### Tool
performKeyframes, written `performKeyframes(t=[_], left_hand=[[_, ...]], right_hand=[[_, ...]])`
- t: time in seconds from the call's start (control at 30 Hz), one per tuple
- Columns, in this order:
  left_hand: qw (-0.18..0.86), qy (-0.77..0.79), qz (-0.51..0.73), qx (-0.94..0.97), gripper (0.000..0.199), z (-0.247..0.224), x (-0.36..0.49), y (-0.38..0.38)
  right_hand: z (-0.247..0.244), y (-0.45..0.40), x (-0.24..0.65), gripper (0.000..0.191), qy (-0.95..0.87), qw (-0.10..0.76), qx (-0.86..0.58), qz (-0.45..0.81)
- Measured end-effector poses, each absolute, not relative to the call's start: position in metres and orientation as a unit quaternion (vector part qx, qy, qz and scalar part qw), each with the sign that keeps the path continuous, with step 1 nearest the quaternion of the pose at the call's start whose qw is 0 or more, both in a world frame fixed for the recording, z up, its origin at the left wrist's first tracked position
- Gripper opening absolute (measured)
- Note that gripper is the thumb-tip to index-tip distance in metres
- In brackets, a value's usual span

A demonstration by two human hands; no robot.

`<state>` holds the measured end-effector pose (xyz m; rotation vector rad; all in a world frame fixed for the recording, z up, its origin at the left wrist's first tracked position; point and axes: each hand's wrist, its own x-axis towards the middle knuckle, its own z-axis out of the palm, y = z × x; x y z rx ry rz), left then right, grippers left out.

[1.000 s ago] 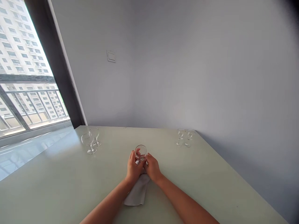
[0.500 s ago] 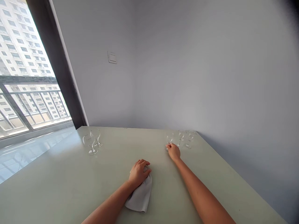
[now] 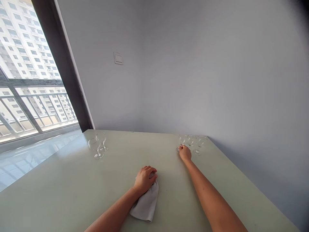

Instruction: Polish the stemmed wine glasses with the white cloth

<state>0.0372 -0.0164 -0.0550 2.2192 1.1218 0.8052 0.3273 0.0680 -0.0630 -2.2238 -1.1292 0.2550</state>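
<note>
My left hand (image 3: 144, 179) curls over a folded grey cloth (image 3: 145, 207) that lies on the table (image 3: 116, 183). Farther off on the right, my right hand (image 3: 185, 153) pinches the stem of a clear stemmed glass (image 3: 182, 139), which stands upright with its foot at or near the tabletop. Just beside it are two more upright glasses, a middle one (image 3: 191, 139) partly hidden by my hand and an outer one (image 3: 201, 142). On the far left stand another two stemmed glasses, one nearer (image 3: 94, 144) and one slightly behind it (image 3: 102, 138).
The pale table reaches to the grey wall (image 3: 193, 80) at the back and right. A light switch (image 3: 118, 58) is on that wall. At left, a dark frame (image 3: 62, 64) borders a window, with a railing (image 3: 45, 100) and a tall building outside.
My right hand has shifted away and to the right with the glass, closer to the other two glasses. My left hand stays on the cloth. The view has turned slightly.
</note>
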Motion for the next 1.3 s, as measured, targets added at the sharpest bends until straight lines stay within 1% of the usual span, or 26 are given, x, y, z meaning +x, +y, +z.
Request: performKeyframes(t=[0.1,0.17,0.27,0.37,0.43,0.5,0.57,0.63,0.73,0.8,0.87,0.9,0.97,1.03,1.1,1.13,1.2,1.3], left_hand=[[0.281,0.408,0.311,0.811,0.017,-0.055,0.038,-0.019],[0.312,0.398,0.341,0.792,0.017,-0.055,0.04,-0.019],[0.355,0.406,0.452,0.71,0.018,-0.055,0.039,-0.011],[0.327,0.521,0.59,0.523,0.021,-0.052,0.02,0.011],[0.281,0.631,0.623,0.366,0.029,-0.048,-0.006,0.029],[0.241,0.694,0.62,0.275,0.039,-0.044,-0.038,0.044],[0.205,0.73,0.61,0.23,0.049,-0.04,-0.069,0.058],[0.178,0.752,0.596,0.219,0.059,-0.035,-0.095,0.07],[0.168,0.769,0.57,0.235,0.071,-0.029,-0.12,0.087],[0.18,0.773,0.553,0.252,0.073,-0.027,-0.13,0.097],[0.197,0.774,0.537,0.271,0.071,-0.027,-0.136,0.104],[0.204,0.774,0.531,0.279,0.07,-0.027,-0.138,0.107],[0.214,0.774,0.52,0.29,0.065,-0.028,-0.143,0.11],[0.217,0.775,0.512,0.299,0.058,-0.029,-0.146,0.109],[0.217,0.777,0.505,0.308,0.047,-0.029,-0.148,0.106],[0.216,0.777,0.502,0.313,0.041,-0.029,-0.148,0.104],[0.213,0.777,0.495,0.325,0.032,-0.029,-0.145,0.097],[0.201,0.77,0.489,0.358,0.027,-0.028,-0.13,0.085]], right_hand=[[-0.063,0.061,0.324,0.029,-0.423,0.324,-0.841,0.095],[-0.062,0.052,0.319,0.036,-0.418,0.336,-0.839,0.093],[-0.061,0.035,0.304,0.041,-0.427,0.352,-0.827,0.102],[-0.062,0.017,0.284,0.033,-0.477,0.36,-0.791,0.134],[-0.064,0.007,0.268,0.026,-0.521,0.362,-0.756,0.16],[-0.063,-0.001,0.251,0.025,-0.572,0.349,-0.718,0.187],[-0.059,-0.01,0.232,0.032,-0.626,0.314,-0.683,0.208],[-0.052,-0.018,0.214,0.039,-0.666,0.269,-0.661,0.216],[-0.042,-0.032,0.19,0.04,-0.692,0.233,-0.65,0.209],[-0.039,-0.04,0.178,0.043,-0.7,0.219,-0.65,0.2],[-0.04,-0.046,0.171,0.049,-0.699,0.204,-0.659,0.188],[-0.042,-0.048,0.169,0.049,-0.695,0.198,-0.667,0.184],[-0.045,-0.05,0.168,0.041,-0.683,0.191,-0.678,0.193],[-0.048,-0.05,0.169,0.029,-0.677,0.193,-0.675,0.221],[-0.048,-0.05,0.171,0.019,-0.668,0.22,-0.661,0.261],[-0.048,-0.05,0.172,0.018,-0.658,0.247,-0.652,0.285],[-0.047,-0.05,0.174,0.017,-0.624,0.322,-0.623,0.345],[-0.044,-0.051,0.179,0.019,-0.544,0.438,-0.546,0.463]])
